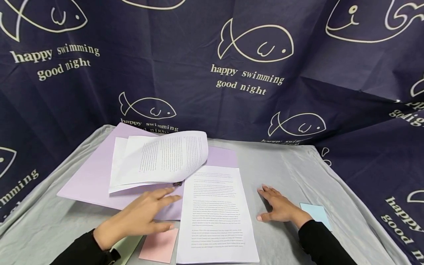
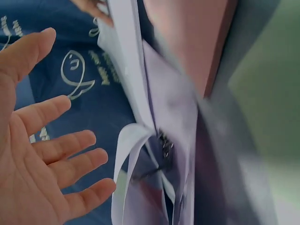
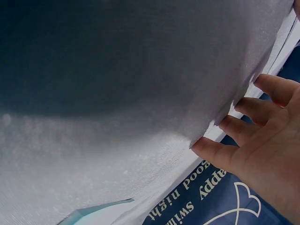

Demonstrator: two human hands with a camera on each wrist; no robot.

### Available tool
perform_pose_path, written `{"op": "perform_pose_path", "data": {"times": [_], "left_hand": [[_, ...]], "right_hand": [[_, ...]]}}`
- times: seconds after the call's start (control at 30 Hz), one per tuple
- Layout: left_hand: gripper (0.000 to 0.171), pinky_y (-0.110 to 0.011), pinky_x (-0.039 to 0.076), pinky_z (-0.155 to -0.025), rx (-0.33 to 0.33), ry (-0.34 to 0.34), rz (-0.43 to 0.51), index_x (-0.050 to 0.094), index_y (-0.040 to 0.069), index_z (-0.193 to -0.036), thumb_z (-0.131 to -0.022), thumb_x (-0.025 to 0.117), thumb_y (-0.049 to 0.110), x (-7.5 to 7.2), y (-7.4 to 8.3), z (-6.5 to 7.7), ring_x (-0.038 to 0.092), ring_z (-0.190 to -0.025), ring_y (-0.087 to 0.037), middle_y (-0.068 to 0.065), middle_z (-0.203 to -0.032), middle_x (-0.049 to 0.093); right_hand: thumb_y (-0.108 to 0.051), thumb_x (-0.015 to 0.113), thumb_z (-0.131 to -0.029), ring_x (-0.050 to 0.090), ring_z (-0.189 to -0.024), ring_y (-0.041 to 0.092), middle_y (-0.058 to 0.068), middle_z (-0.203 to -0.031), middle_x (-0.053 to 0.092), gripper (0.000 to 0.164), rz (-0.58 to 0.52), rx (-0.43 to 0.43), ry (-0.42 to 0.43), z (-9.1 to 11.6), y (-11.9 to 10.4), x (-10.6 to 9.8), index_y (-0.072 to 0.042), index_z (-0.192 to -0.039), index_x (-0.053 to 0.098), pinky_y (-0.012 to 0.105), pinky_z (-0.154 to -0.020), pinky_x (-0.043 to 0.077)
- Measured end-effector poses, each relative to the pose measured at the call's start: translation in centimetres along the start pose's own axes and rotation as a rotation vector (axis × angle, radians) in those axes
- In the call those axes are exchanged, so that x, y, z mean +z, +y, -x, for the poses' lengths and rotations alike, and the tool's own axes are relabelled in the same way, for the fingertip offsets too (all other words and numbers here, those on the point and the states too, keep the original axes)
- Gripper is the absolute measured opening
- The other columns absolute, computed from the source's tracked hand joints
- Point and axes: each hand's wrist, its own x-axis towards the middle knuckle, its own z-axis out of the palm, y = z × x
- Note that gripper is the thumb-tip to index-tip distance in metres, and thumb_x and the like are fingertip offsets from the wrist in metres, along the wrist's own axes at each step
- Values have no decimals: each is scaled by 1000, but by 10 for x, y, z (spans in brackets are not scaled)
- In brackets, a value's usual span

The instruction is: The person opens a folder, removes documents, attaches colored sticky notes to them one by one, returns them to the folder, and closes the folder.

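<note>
A purple folder (image 1: 89,176) lies spread on the table, with a dark metal clip (image 1: 177,183) near its middle. Printed sheets (image 1: 159,158) curl over its left side. Another set of printed pages (image 1: 216,217) lies flat on the right side, reaching past the folder toward the front. My left hand (image 1: 142,211) hovers palm down over the folder's front edge, fingers spread, holding nothing; the left wrist view shows the clip (image 2: 165,145) beyond its fingertips. To the right of the flat pages, my right hand (image 1: 278,204) rests with fingertips on the tablecloth, spread and holding nothing.
A pink note pad (image 1: 159,246) sits beside the flat pages, and a green one (image 1: 130,248) is partly under my left forearm. By my right wrist lies a light blue pad (image 1: 316,215). A dark blue fish-print curtain (image 1: 198,73) hangs behind the grey table (image 1: 278,165).
</note>
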Motion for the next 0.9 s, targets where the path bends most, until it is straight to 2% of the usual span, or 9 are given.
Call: {"op": "perform_pose_path", "data": {"times": [0.2, 0.33, 0.43, 0.7, 0.9], "left_hand": [[65, -52, 53, -92, 42, -187, 88, 64, 19, -135, -78, 81, 46, 13, 13, 3, 63, -125, -34, -14, -136, 65], [63, -54, 51, -96, 17, -318, 149, 65, 27, -135, -77, 82, 46, 20, 20, 4, 58, -131, -38, -13, -142, 61], [59, -57, 49, -99, -13, -381, 174, 67, 32, -131, -76, 84, 45, 23, 23, 4, 56, -134, -38, -11, -143, 61], [60, -63, 48, -98, -49, -435, 183, 70, 35, -126, -69, 87, 42, 28, 26, 3, 54, -135, -41, -13, -145, 59], [62, -59, 46, -103, -72, -466, 161, 69, 35, -127, -69, 88, 41, 31, 28, 2, 52, -137, -42, -13, -148, 57]], "right_hand": [[-42, 86, -76, 22, -146, 61, 35, -160, 28, 99, 3, -2, -1, 0, 0, -1, 7, -150, 42, 74, -112, 25], [-42, 86, -76, 22, -146, 61, 35, -160, 28, 99, 1, -2, -3, 0, 0, 0, 7, -150, 42, 74, -112, 25], [-42, 86, -75, 22, -146, 61, 35, -160, 28, 100, -4, 1, -5, 0, 0, 0, 7, -150, 42, 74, -112, 25], [-42, 86, -75, 22, -146, 61, 35, -160, 28, 100, -1, 2, -5, 0, -1, 0, 7, -150, 42, 74, -112, 25], [-43, 85, -75, 24, -146, 61, 35, -160, 29, 99, 7, -7, 5, 1, 0, 0, 7, -150, 42, 74, -112, 25]]}}
